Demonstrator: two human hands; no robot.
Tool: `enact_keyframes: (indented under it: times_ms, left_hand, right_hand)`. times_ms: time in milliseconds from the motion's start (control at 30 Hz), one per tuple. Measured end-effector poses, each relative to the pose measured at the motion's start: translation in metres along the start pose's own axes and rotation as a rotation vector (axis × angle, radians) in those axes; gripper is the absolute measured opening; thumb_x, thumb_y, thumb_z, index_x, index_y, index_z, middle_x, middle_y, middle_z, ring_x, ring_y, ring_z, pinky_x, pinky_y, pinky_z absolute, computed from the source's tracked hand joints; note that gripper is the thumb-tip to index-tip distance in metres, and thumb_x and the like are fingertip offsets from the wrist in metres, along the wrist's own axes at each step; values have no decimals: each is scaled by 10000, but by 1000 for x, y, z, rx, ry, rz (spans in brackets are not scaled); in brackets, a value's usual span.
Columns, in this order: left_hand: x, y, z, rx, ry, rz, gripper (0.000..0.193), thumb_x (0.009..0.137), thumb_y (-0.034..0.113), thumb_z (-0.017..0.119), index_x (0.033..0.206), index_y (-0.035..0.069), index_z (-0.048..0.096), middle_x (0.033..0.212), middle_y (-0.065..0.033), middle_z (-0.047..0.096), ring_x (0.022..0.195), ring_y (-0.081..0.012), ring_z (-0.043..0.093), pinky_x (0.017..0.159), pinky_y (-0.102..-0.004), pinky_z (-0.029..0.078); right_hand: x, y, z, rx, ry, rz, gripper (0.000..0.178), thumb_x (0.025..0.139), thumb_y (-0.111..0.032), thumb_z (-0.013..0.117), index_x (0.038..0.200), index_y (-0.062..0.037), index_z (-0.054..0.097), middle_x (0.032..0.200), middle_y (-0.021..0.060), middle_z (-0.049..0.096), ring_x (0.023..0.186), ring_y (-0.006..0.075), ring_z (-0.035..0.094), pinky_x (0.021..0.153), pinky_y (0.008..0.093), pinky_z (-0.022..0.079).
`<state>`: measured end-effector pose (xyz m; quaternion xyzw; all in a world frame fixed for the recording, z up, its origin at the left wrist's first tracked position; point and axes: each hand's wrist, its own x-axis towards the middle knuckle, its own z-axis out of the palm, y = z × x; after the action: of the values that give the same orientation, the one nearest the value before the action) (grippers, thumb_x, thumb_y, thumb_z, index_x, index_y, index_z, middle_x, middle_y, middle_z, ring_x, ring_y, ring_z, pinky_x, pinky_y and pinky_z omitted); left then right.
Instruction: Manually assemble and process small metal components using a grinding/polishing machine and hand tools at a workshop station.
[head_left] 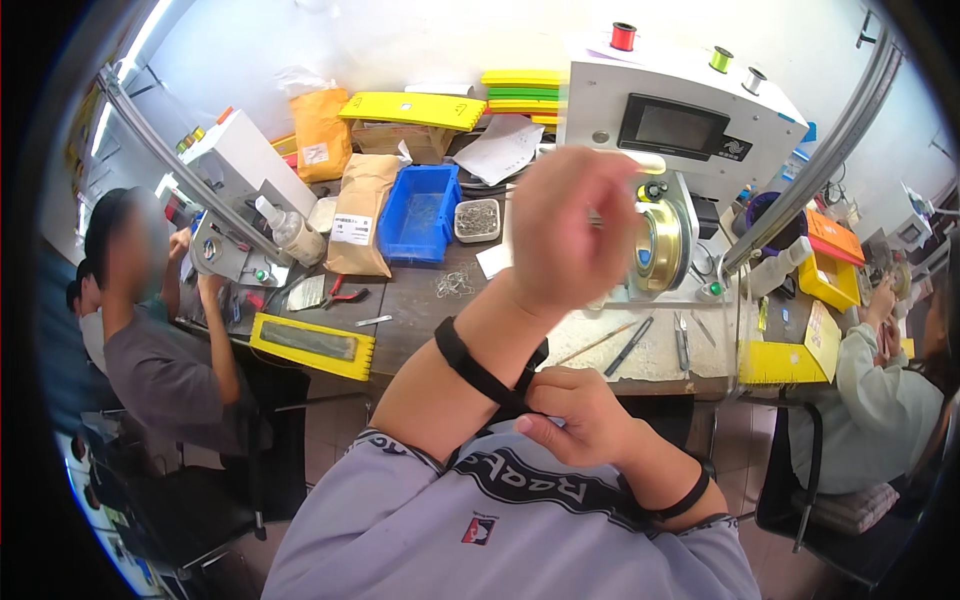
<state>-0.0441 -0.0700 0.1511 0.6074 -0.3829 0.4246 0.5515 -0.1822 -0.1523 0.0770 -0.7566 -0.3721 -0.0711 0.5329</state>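
My left forearm is raised across my chest, and my left hand (578,232) hangs over the bench in front of the machine. That hand is blurred and looks curled, but its fingers are not distinct. A black strap (468,368) circles this forearm. My right hand (582,415) is closed on the loose end of the strap, just to the right of the forearm. Another black band (690,497) sits around my right forearm. Behind the left hand stands a white machine (590,90) with a dark screen and a gold-coloured spool wheel (657,245), partly hidden by the hand.
Tweezers (682,340) and a thin brown stick (598,342) lie on a pale work mat (570,330). Further left are a blue bin (418,215), a small tray of metal parts (477,221), pliers (347,294) and a yellow board (312,347). Co-workers sit on both sides.
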Motion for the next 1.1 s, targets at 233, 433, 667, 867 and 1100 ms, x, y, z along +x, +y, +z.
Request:
enact_keyframes:
  times_ms: [233, 433, 667, 867, 1100]
  left_hand:
    - [2, 33, 20, 147, -151, 307, 216, 700, 0, 654, 897, 86, 665, 679, 0, 548, 592, -210, 528, 598, -346, 401]
    - [-36, 52, 33, 92, -620, 17, 99, 745, 120, 683, 813, 88, 618, 741, -54, 622, 720, -244, 634, 681, -395, 440]
    - [-93, 49, 56, 189, -1278, -131, 79, 783, 178, 657, 777, 101, 676, 718, -79, 676, 690, -266, 681, 664, -384, 474]
    - [-120, 62, 67, 310, -1198, 56, 88, 774, 201, 692, 756, 116, 681, 735, -23, 662, 713, -203, 667, 636, -357, 456]
    - [-122, 96, 59, 466, -1419, 235, 69, 807, 185, 682, 803, 116, 673, 771, -12, 616, 788, -184, 635, 654, -351, 431]
  right_hand:
    - [-14, 7, 5, 38, 64, -34, 142, 879, -126, 747, 843, -6, 680, 838, 142, 640, 618, 333, 593, 551, 388, 478]
    - [-44, -37, 1, -587, 323, -380, 232, 767, -104, 806, 992, -74, 758, 1053, 28, 705, 789, 170, 612, 657, 322, 455]
    - [-2, -46, -16, -896, 283, -217, 229, 770, -177, 770, 987, -103, 762, 1073, 16, 701, 857, 174, 603, 730, 328, 377]
    - [-6, -38, -10, -864, 184, -317, 229, 799, -162, 761, 987, -37, 726, 992, 49, 690, 795, 194, 616, 666, 353, 417]
    - [1, -58, -20, -484, 53, 273, 159, 900, -202, 694, 889, -51, 644, 861, 128, 649, 648, 290, 629, 594, 421, 464]
